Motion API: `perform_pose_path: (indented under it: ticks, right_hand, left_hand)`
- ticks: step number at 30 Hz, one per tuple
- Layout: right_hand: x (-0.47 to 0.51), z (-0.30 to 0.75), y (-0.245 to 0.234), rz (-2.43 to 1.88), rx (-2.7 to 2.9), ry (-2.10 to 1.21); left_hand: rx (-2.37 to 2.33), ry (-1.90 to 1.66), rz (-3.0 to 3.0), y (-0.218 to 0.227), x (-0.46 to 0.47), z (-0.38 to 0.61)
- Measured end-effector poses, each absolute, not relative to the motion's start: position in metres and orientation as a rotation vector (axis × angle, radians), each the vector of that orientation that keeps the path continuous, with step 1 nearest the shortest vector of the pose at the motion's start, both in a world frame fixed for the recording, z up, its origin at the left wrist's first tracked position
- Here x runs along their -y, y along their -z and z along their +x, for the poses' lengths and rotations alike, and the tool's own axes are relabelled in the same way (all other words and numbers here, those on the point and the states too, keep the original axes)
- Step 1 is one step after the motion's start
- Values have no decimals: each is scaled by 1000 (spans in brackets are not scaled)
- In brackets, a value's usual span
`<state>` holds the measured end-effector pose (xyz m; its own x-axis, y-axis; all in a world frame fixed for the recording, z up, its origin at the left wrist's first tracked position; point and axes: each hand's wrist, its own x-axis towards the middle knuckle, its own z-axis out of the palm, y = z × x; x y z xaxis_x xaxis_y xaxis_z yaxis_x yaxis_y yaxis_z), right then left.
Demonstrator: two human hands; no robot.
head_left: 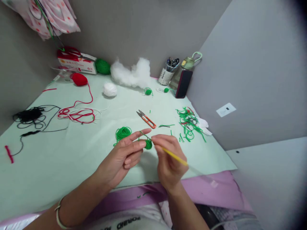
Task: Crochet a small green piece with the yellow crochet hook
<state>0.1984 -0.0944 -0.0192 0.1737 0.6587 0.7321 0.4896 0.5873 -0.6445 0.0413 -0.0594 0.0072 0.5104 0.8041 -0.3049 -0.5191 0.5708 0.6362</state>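
Between the thumb and fingers of my left hand (129,151) is a small green crochet piece (148,144). Green yarn runs up over my raised left index finger. My right hand (170,158) grips a crochet hook (175,156) with a yellow handle, its tip at the top edge of the green piece. A loose coil of green yarn (123,132) lies just behind my left hand. Beyond both hands, orange-handled thread snips (146,119) rest with their blades pointing away to the left.
At right lies a heap of green yarn scraps (189,123), near a dark phone (184,84) leaning on a bottle. White stuffing (130,73), a white yarn ball (109,89) and a red yarn ball (80,79) sit farther back. Black yarn (28,114) is at left.
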Motion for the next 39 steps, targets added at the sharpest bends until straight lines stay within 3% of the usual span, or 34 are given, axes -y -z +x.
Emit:
perform_pose_path:
  ticks: [4,13,17,23,26,33,36,39]
  right_hand:
    - [90,198,13,-965,1193,-564]
    - [89,199,14,-946,1114,-784]
    - [95,199,8,-974,1203,-684]
    - [102,197,19,-1006,1694,-58]
    - [100,196,27,-1036,1715,130]
    - [90,197,14,-890,1177,-644]
    - [87,195,13,-899,1238,-635]
    - [89,194,18,-977,1403,-377]
  left_hand:
    - [-644,-917,530,-8,58,39]
    - [-723,-878,686,-8,63,37]
    - [-787,-916,732,-8,63,35]
    - [-934,-1080,849,-4,71,45]
    - [-811,-979,680,-4,68,46]
    - [-652,-883,553,-9,59,39]
    - [-676,-896,628,-10,62,42]
    - [-722,-944,627,-9,65,46]
